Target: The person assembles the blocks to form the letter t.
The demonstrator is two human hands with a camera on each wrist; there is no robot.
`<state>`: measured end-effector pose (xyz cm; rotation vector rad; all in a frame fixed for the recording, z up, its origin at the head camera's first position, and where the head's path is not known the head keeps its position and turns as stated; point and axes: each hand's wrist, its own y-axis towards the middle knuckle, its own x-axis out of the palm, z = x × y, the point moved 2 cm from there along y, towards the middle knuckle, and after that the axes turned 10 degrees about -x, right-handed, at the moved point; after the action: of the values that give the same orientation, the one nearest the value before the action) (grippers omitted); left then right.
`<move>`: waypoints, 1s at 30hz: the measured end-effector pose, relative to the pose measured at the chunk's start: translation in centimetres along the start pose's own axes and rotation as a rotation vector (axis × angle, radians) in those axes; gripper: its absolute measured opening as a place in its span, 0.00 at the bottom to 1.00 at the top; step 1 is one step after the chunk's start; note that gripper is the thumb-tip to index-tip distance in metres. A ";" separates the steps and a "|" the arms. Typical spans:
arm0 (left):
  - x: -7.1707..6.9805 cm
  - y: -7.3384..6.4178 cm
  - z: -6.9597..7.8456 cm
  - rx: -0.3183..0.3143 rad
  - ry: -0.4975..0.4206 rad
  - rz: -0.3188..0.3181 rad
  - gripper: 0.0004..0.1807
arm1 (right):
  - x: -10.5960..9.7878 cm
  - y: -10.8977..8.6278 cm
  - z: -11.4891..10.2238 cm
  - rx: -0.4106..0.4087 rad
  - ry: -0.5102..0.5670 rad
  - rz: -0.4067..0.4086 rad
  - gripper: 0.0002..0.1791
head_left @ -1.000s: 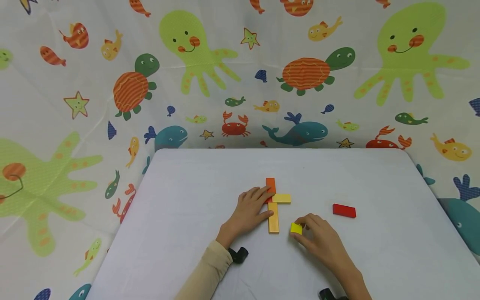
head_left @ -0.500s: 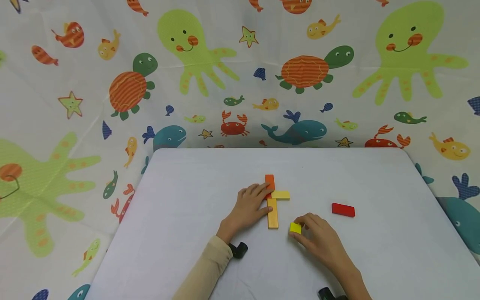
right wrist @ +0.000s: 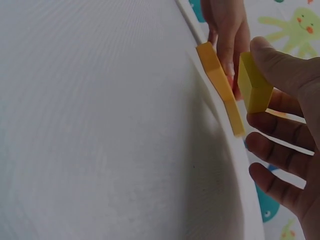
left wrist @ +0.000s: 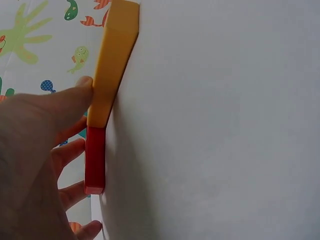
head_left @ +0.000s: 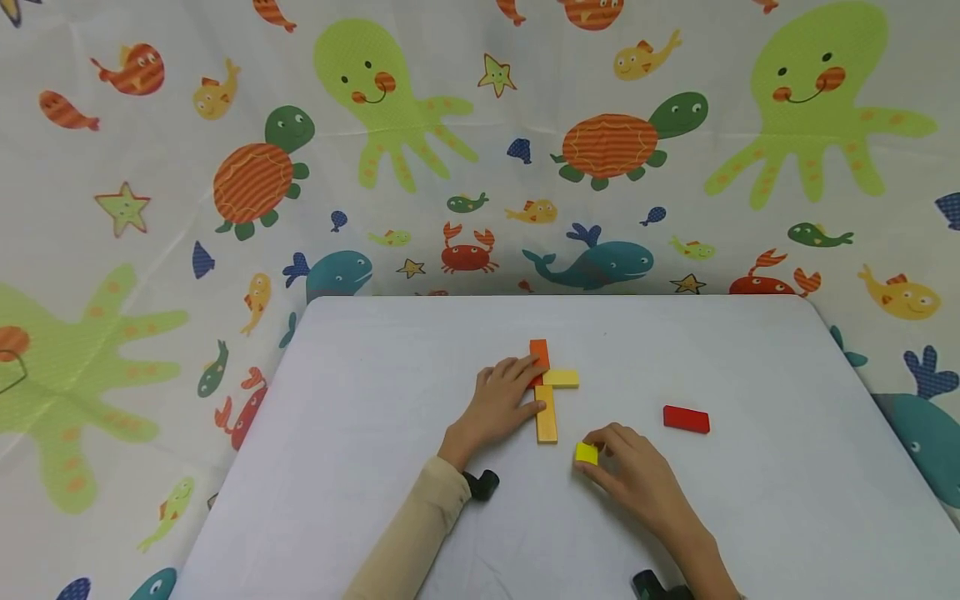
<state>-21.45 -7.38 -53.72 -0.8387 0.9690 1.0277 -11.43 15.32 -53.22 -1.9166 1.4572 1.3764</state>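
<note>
One yellow block: sitting apart from the tan block, probably feeling light and stiff, opposite faces suiting a hold.
Right hand: pinching that yellow block between thumb and fingers.
Left hand: resting relaxed fingers against the orange block, thumb touching the tan block.

Yellow block pinched in right hand. Red-orange block, amber block flat, end to end; pale yellow block juts right at joint.
</note>
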 end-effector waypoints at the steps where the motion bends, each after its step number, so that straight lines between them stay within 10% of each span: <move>1: -0.1 0.1 0.0 -0.002 0.000 0.001 0.36 | 0.0 0.1 0.0 0.005 0.001 -0.006 0.23; 30: -0.5 2.2 -0.1 -0.010 -0.019 0.000 0.37 | 0.5 1.0 0.3 0.023 -0.004 -0.086 0.21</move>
<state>-23.70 -6.99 -53.57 -0.8358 0.9491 1.0394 -12.44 14.86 -53.54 -1.9375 1.3667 1.3186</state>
